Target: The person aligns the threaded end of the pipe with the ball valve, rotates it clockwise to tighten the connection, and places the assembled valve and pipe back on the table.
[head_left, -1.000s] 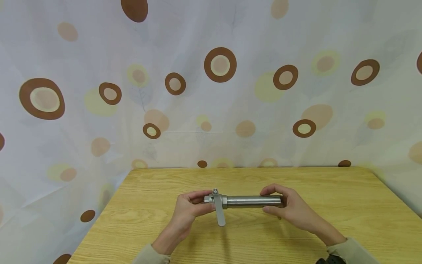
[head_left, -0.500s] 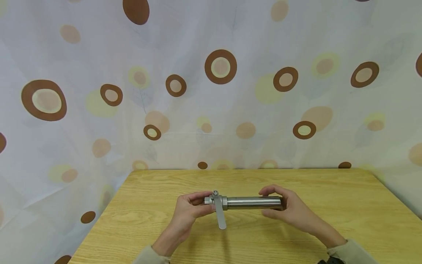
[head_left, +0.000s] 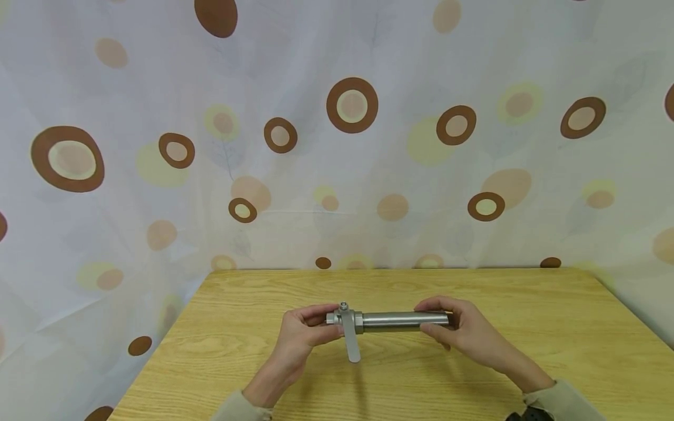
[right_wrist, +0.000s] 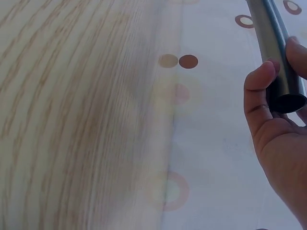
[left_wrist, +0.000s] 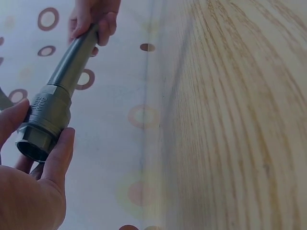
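- I see the steel pipe (head_left: 395,320) joined to a ball valve (left_wrist: 52,106), held roughly level above the wood-grain tabletop (head_left: 237,304).
- The left hand (head_left: 297,333) pinches the valve; the right hand (head_left: 474,334) grasps the pipe's open end between fingers and thumb.
- I'd expect it stiff, sturdy, fairly heavy, with smooth metal prone to slip.
- I'd use 2 holds: faceted valve body, pipe end.
- The flat lever (head_left: 352,346) juts toward me; raised lettering marks the valve.

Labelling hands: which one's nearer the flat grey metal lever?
Left hand, gripping the silvery valve beside the lever; the right hand holds the silvery metal tube at its far end.
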The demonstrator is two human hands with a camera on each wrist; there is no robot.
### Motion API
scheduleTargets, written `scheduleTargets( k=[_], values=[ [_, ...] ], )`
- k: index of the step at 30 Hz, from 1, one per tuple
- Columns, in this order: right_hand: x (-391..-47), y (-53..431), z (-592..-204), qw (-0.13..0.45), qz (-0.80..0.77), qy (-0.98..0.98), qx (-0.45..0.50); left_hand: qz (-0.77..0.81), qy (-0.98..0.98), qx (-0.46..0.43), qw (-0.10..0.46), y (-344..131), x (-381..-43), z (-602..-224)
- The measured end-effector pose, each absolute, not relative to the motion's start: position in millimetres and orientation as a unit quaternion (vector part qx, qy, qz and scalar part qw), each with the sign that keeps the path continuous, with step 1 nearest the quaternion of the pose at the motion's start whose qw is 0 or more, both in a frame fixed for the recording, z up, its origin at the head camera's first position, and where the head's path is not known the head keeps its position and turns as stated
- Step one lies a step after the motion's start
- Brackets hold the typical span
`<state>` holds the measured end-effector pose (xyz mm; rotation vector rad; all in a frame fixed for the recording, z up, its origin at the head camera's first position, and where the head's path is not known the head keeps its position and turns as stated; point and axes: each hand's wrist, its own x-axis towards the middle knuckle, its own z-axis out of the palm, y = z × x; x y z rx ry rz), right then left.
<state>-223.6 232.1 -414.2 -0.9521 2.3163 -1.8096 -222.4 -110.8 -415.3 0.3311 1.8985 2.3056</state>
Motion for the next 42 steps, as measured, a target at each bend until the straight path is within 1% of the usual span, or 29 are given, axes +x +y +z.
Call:
scheduleTargets(
  k=[5, 8, 16, 23, 31, 42],
  values=[
    [-223.3, 230.4, -412.7, 0.034, -0.575, 0.764, -0.292, 0.768, 0.627, 0.109, 0.067, -110.2, -221.5, -413.5],
    [-222.4, 229.2, -413.1, 0.028, -0.576, 0.764, -0.289, 0.77, 0.625, 0.109, 0.068, -110.3, -221.6, -413.2],
    [-222.3, 229.2, -415.4, 0.015, -0.596, 0.74, -0.312, 0.769, 0.626, 0.112, 0.067, -111.2, -222.0, -413.2],
    [-223.9, 229.9, -414.4, 0.03, -0.595, 0.74, -0.312, 0.769, 0.626, 0.111, 0.066, -110.8, -222.5, -413.6],
    [-224.3, 228.5, -413.8, 0.034, -0.579, 0.761, -0.292, 0.771, 0.625, 0.102, 0.071, -111.1, -222.7, -414.8],
    [-223.0, 228.6, -417.3, 0.011, -0.595, 0.74, -0.314, 0.767, 0.628, 0.113, 0.067, -111.8, -223.6, -417.3]
  ],
)
